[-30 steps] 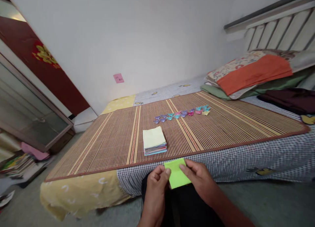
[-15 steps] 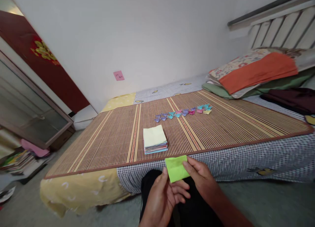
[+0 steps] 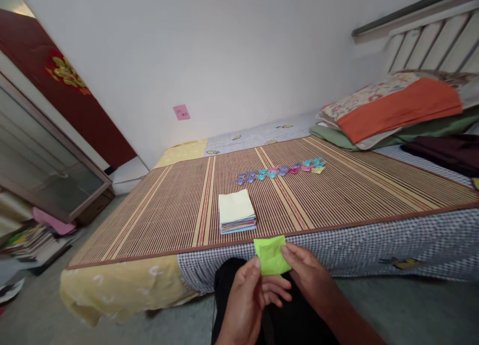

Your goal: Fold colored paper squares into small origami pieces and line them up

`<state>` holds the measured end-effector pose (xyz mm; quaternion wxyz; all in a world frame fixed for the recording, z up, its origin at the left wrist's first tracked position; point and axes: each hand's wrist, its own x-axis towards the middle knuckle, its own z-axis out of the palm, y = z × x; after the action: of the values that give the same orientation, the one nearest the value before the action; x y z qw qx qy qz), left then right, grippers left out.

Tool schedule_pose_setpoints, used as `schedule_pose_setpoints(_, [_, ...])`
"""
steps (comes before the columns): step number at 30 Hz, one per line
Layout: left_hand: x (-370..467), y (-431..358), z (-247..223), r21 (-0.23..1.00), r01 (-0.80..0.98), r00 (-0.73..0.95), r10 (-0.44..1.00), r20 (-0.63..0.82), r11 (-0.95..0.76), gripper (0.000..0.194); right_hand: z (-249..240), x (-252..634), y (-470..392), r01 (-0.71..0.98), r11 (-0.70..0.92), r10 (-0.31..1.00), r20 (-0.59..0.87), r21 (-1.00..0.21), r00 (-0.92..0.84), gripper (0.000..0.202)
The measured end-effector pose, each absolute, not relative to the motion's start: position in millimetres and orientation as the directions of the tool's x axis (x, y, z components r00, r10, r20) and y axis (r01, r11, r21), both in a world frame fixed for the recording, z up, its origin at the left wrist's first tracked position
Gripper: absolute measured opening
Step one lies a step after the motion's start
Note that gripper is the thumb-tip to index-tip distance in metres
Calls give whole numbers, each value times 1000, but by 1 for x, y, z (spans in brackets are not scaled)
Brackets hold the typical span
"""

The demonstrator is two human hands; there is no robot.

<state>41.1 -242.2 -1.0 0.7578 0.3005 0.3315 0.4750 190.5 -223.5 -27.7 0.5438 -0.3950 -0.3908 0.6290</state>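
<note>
A bright green square of folded paper [image 3: 271, 255] is held up over my lap, in front of the bed's edge. My left hand [image 3: 249, 292] pinches its lower left side between thumb and fingers, the other fingers curling beneath it. At its right edge, my right hand [image 3: 309, 270] grips the paper with thumb and fingertips. Just beyond lies a stack of coloured paper sheets [image 3: 236, 210], pale yellow on top. Farther back, small folded paper pieces [image 3: 280, 171] in purple, blue, pink and yellow lie in two rows.
A striped mat [image 3: 168, 210] covers the bed, over checked and yellow sheets. Folded bedding [image 3: 396, 110] and dark clothing [image 3: 445, 153] lie at the right. A cabinet with glass doors [image 3: 41, 150] stands at the left, near piled papers [image 3: 32, 245].
My left hand has shifted slightly up and right along the green paper, which now faces me more squarely. The view has moved a little; the stack and folded pieces stay in place.
</note>
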Motion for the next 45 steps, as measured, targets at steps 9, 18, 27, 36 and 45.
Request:
schedule_pose_setpoints(9, [41, -241, 4, 832, -462, 193, 951, -241, 305, 44, -15, 187, -225, -275, 17, 981, 70, -961, -182, 40])
schedule_pose_setpoints(18, [34, -233, 5, 863, -466, 8, 976, -217, 196, 39, -4, 203, -233, 331, 633, 773, 599, -700, -212, 43])
schedule_pose_setpoints(27, [32, -240, 5, 922, -365, -27, 989, -144, 124, 36, -6, 195, -233, 325, 558, 830, 515, -764, -214, 17])
schedule_pose_setpoints(36, [37, -242, -4, 885, -433, 73, 985, -154, 170, 36, -9, 183, -234, 280, 376, 921, 389, -883, -9, 18])
schedule_pose_setpoints(45, [33, -240, 5, 822, -523, 14, 967, -254, 224, 35, -11, 192, -233, 136, 209, 974, 219, -968, 61, 22])
